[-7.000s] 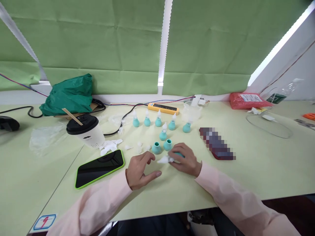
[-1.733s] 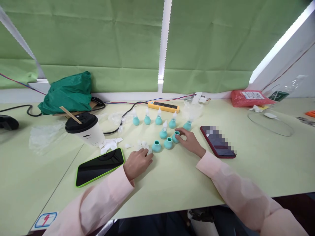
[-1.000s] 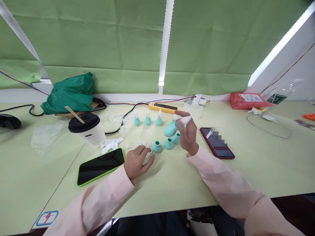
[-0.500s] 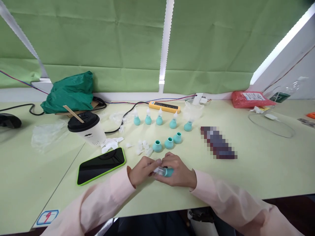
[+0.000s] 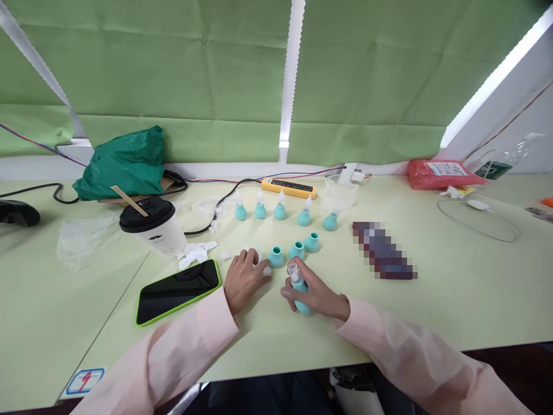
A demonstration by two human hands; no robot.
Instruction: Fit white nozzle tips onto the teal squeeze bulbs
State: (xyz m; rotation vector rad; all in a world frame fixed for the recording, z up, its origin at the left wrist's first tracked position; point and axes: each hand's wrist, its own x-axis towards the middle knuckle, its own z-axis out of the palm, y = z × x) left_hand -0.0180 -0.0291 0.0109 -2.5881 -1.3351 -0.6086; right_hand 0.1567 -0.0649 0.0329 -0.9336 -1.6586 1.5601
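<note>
My right hand [image 5: 317, 294] is wrapped round a teal nasal aspirator [image 5: 301, 294], held nearly upright with its clear plastic top facing up. Over the small pile of translucent white tips [image 5: 266, 271] reaches my left hand [image 5: 245, 279], palm down, its thumb and fingers apart. It partly covers the pile, and whether a fingertip touches a piece is hard to see. Just beyond my hands stand three teal bulbs with open necks, the nearest bulb [image 5: 276, 257] beside my left fingers. Farther back, several teal bulbs with clear nozzles [image 5: 280, 210] stand in a row.
A black phone with a green case [image 5: 178, 292] lies left of my left hand, near crumpled tissue [image 5: 196, 252] and a lidded paper cup [image 5: 158, 233]. At the back are a yellow power strip [image 5: 288, 188] and a green bag [image 5: 123, 164]. A pixelated item [image 5: 383, 251] lies at right.
My hands have moved apart. The left has let go of the aspirator and gone forward to the white tips; the right has turned the aspirator from lying sideways to upright.
</note>
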